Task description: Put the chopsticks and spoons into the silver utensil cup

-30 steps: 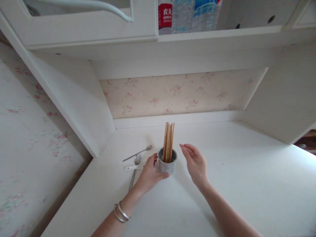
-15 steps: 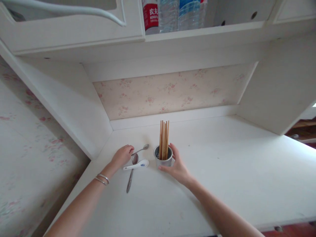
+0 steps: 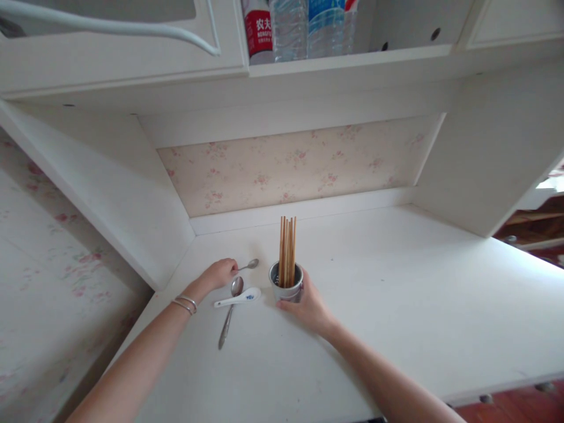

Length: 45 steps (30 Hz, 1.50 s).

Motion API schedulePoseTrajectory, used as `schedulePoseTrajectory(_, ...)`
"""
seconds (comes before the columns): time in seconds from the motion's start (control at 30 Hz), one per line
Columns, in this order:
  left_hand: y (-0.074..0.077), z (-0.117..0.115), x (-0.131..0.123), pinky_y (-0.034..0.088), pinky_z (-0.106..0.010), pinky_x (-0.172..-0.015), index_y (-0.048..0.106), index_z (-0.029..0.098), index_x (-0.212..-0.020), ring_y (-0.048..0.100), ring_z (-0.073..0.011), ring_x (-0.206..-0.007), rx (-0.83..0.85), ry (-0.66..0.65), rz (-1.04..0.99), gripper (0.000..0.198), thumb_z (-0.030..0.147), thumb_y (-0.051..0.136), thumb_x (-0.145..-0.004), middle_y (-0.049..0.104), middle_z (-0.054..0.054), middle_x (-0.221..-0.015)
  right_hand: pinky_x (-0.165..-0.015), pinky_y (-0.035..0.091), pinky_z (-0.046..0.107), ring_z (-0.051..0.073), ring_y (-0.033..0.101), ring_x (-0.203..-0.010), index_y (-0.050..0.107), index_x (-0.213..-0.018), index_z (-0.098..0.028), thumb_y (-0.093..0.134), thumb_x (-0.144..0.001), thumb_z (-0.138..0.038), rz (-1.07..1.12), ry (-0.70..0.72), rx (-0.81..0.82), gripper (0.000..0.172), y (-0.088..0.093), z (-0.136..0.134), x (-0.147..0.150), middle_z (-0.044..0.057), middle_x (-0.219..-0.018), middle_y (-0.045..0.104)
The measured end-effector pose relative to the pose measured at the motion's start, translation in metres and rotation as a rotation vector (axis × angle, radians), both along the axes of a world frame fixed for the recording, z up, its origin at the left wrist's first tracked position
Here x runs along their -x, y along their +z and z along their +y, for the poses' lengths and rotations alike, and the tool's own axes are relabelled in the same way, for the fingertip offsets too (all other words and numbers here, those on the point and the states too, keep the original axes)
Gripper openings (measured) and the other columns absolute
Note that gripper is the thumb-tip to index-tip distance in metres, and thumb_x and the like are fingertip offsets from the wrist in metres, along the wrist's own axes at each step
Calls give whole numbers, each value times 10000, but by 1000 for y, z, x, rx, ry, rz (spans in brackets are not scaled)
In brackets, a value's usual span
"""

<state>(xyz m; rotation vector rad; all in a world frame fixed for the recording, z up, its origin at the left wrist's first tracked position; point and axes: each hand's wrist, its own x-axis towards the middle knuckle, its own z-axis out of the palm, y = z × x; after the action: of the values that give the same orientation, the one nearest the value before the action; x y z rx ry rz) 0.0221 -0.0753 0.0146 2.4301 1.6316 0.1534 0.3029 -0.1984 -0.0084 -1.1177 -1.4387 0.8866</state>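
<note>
A small metal holder (image 3: 285,286) stands on the white counter (image 3: 388,305) with several wooden chopsticks (image 3: 287,249) upright in it. My right hand (image 3: 308,305) is wrapped round the holder's right side. My left hand (image 3: 219,274) is closed on the handle of a small metal spoon (image 3: 251,264) lying to the holder's left. Two bracelets sit on my left wrist. A white ceramic spoon (image 3: 238,298) and a longer metal spoon (image 3: 230,311) lie just below my left hand.
A floral backsplash (image 3: 291,167) closes the back of the counter. White cabinet walls rise at left and right. A shelf above carries water bottles (image 3: 299,26). The counter's front edge runs at the lower right.
My left hand let go of the holder and moved left onto the small spoon's handle. My right hand closed on the holder from the right.
</note>
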Motion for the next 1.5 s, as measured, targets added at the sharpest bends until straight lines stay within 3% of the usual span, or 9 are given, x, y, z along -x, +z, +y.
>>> schedulePoseTrajectory(0.17,9,11,7,390,-258,-701,603,163,-802,577,-180,-763,-46,77,-43,158,245,467,-806,652,-69,-823,-1017,354,488,300,498,-1178,397,-1322,-265,814,-535,-281,-21,7,19,891,4,-1,-1,84,-1251,565)
schedulePoseTrajectory(0.3,44,17,8,403,-294,-695,556,176,-874,579,-198,-753,-163,166,-155,207,326,416,-846,630,-59,-812,-1020,352,475,287,480,-1195,378,-1324,-251,811,-548,-272,-65,17,-6,888,4,-1,-1,85,-1277,539)
schedulePoseTrajectory(0.5,105,-14,-36,498,-329,-753,511,186,-924,612,-156,-756,-60,139,-951,294,404,611,-753,570,-3,-852,-1009,365,461,274,493,-1181,368,-1321,-243,792,-575,-261,-77,27,0,858,10,-3,0,86,-1265,546)
schedulePoseTrajectory(0.6,121,-42,-71,524,-353,-773,514,219,-1076,617,-131,-745,34,45,-1184,409,362,668,-726,549,21,-857,-1001,372,458,272,503,-1170,364,-1321,-247,785,-582,-255,-87,32,-11,850,14,-5,0,83,-1262,548)
schedulePoseTrajectory(0.67,125,-58,-90,532,-345,-768,542,210,-1053,618,-131,-756,106,32,-1245,389,353,683,-721,567,11,-848,-995,378,456,270,507,-1165,357,-1323,-249,781,-589,-256,-98,32,-16,849,14,-6,0,82,-1261,549)
schedulePoseTrajectory(0.77,120,-71,-111,540,-329,-742,562,182,-940,630,-135,-730,229,80,-1306,311,382,675,-731,617,-19,-840,-989,385,454,268,506,-1166,345,-1330,-250,776,-598,-262,-114,29,-21,850,13,-5,-1,83,-1266,546)
schedulePoseTrajectory(0.9,98,-74,-124,538,-336,-741,592,165,-869,646,-150,-704,278,165,-1316,323,460,640,-747,653,-43,-832,-998,380,447,263,492,-1184,350,-1327,-254,771,-606,-264,-112,27,-40,835,10,-5,-2,79,-1284,533)
schedulePoseTrajectory(1.13,56,-74,-127,470,-278,-781,707,165,-796,617,-182,-840,76,188,-1113,334,484,625,-739,689,-42,-825,-1006,370,463,278,472,-1204,344,-1342,-238,772,-605,-278,-103,28,-32,853,9,-4,-2,100,-1305,512)
schedulePoseTrajectory(1.5,41,-84,-130,421,-310,-948,705,225,-1016,611,-198,-1027,146,133,-1116,338,447,598,-785,697,-13,-1070,-1006,373,453,273,473,-1205,352,-1338,-235,771,-602,-247,-92,44,-44,847,10,-4,-2,97,-1310,510)
